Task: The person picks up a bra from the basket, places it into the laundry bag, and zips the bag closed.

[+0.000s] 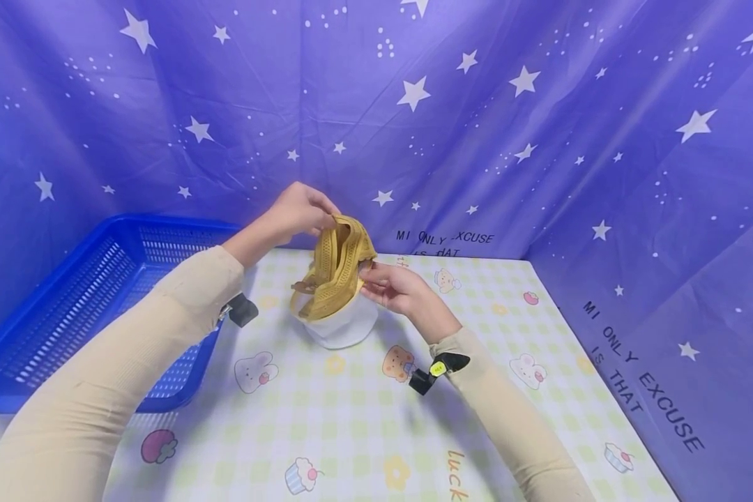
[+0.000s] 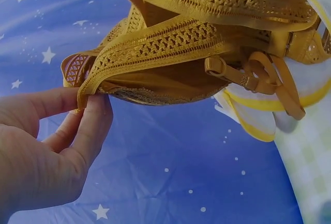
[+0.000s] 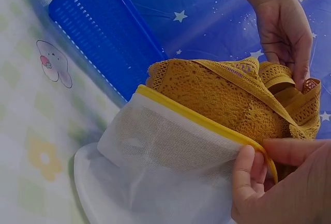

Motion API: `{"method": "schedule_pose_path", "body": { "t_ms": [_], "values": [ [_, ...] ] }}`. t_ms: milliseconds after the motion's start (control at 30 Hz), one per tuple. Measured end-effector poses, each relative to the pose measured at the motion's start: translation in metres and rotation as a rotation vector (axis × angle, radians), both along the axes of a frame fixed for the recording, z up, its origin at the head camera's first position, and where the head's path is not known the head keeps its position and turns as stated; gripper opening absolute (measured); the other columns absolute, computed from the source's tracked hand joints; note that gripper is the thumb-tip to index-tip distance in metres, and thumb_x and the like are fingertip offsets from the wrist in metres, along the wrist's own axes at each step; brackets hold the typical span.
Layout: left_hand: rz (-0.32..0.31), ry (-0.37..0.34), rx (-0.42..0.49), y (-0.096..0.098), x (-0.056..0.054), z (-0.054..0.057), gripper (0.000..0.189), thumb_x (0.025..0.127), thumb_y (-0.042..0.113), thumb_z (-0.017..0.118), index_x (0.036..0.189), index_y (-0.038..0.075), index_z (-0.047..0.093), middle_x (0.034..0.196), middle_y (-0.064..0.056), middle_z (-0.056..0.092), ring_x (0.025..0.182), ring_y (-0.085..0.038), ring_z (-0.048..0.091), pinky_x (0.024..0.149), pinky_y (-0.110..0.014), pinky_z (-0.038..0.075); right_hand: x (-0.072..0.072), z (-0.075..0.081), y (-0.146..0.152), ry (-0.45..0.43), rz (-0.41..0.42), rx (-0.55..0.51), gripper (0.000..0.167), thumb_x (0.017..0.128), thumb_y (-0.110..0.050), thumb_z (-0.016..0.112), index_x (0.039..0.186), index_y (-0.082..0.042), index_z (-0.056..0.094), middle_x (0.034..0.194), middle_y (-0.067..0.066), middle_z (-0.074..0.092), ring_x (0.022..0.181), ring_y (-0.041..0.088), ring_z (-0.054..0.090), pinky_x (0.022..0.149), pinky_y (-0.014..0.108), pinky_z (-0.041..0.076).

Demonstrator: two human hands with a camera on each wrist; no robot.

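On my feed, the mustard lace garment [image 3: 212,94] sits bunched at the mouth of the white mesh bag [image 1: 341,331], the left hand [image 1: 301,209] pinching its band between thumb and fingers while the right hand [image 1: 401,287] has its grip pinched on the bag's yellow rim [image 3: 191,111]. I'd worry about the loose strap [image 2: 288,90] snagging if pulled across that rim, or the limp bag collapsing onto the bench [image 1: 351,418], near the blue basket [image 1: 178,399], if the right grip slackens.
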State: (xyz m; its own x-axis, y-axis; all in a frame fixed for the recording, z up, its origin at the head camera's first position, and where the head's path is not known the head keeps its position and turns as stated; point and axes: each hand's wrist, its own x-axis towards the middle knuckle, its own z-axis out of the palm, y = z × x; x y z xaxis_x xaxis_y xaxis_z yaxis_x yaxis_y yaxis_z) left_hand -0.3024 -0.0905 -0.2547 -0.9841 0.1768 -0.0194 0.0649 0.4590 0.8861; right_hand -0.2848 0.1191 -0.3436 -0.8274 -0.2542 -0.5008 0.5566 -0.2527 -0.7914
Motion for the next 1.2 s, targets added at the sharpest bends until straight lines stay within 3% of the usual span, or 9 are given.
{"method": "schedule_pose_path", "body": {
  "t_ms": [100,167,333,500,600,733,867,1067,1200],
  "values": [
    [-0.002,0.0,-0.006,0.001,0.0,0.0,0.023,0.085,-0.004,0.069,0.107,-0.005,0.074,0.115,-0.02,0.072,0.079,-0.017,0.068,0.083,-0.035,0.063,0.002,0.0,0.0,0.004,0.021,0.017,0.064,0.099,0.012,0.044,0.159,-0.003,0.027,0.111,0.011,0.053,0.077,0.012,0.064,0.071,0.022,0.058],
    [-0.003,-0.003,-0.004,0.001,-0.001,0.0,0.023,0.085,-0.004,0.069,0.107,-0.005,0.074,0.113,-0.019,0.072,0.078,-0.016,0.068,0.082,-0.034,0.063,0.002,-0.001,0.0,0.007,0.032,0.023,0.065,0.099,0.013,0.043,0.159,0.0,0.024,0.112,0.012,0.052,0.077,0.012,0.066,0.072,0.021,0.058],
    [0.0,-0.019,0.007,0.002,-0.002,-0.002,0.022,0.086,-0.005,0.069,0.108,-0.005,0.074,0.113,-0.019,0.072,0.082,-0.018,0.068,0.084,-0.036,0.063,0.003,-0.002,0.001,-0.006,-0.003,0.034,0.053,0.1,0.009,0.046,0.151,0.0,0.037,0.105,0.01,0.054,0.078,0.013,0.063,0.07,0.022,0.059],
    [-0.016,-0.053,-0.002,0.003,0.0,-0.004,0.025,0.086,-0.005,0.069,0.111,-0.005,0.073,0.121,-0.021,0.069,0.092,-0.025,0.069,0.089,-0.038,0.061,0.004,-0.002,0.001,-0.042,-0.069,0.019,0.025,0.103,0.0,0.051,0.125,-0.01,0.05,0.097,0.005,0.053,0.082,0.014,0.056,0.073,0.026,0.061],
    [-0.042,-0.08,-0.009,0.004,0.0,-0.006,0.025,0.087,-0.006,0.068,0.112,-0.005,0.072,0.121,-0.02,0.069,0.094,-0.026,0.069,0.092,-0.039,0.061,0.004,-0.001,0.001,-0.068,-0.099,-0.036,0.032,0.104,-0.001,0.049,0.134,-0.011,0.047,0.096,0.005,0.053,0.085,0.014,0.055,0.094,0.031,0.059],
    [-0.086,-0.106,-0.048,0.003,0.001,-0.009,0.024,0.087,-0.005,0.068,0.111,-0.005,0.072,0.106,-0.014,0.073,0.086,-0.021,0.068,0.09,-0.038,0.061,0.003,0.001,0.0,-0.101,-0.148,-0.145,0.051,0.104,0.001,0.045,0.153,-0.009,0.034,0.096,0.008,0.052,0.084,0.015,0.057,0.116,0.036,0.043],
    [-0.12,-0.137,-0.101,0.0,0.002,-0.012,0.022,0.087,-0.005,0.069,0.109,-0.005,0.072,0.097,-0.011,0.075,0.083,-0.02,0.07,0.087,-0.036,0.062,0.002,0.002,-0.001,-0.105,-0.165,-0.2,0.051,0.104,0.002,0.043,0.154,-0.007,0.033,0.093,0.009,0.054,0.081,0.015,0.059,0.119,0.037,0.04],
    [-0.16,-0.205,-0.149,-0.004,0.002,-0.014,0.024,0.087,-0.005,0.068,0.111,-0.005,0.071,0.113,-0.018,0.073,0.101,-0.031,0.073,0.092,-0.039,0.061,0.0,0.001,-0.003,-0.097,-0.135,-0.215,0.051,0.105,0.003,0.041,0.154,-0.007,0.032,0.088,0.008,0.057,0.078,0.014,0.059,0.12,0.037,0.038],
    [-0.165,-0.209,-0.156,-0.006,0.001,-0.014,0.025,0.087,-0.005,0.068,0.112,-0.005,0.071,0.12,-0.021,0.07,0.102,-0.032,0.072,0.092,-0.038,0.061,0.0,0.002,-0.004,-0.089,-0.113,-0.215,0.038,0.105,0.003,0.042,0.141,-0.007,0.041,0.086,0.006,0.057,0.076,0.013,0.059,0.11,0.035,0.05]
  ]
}}
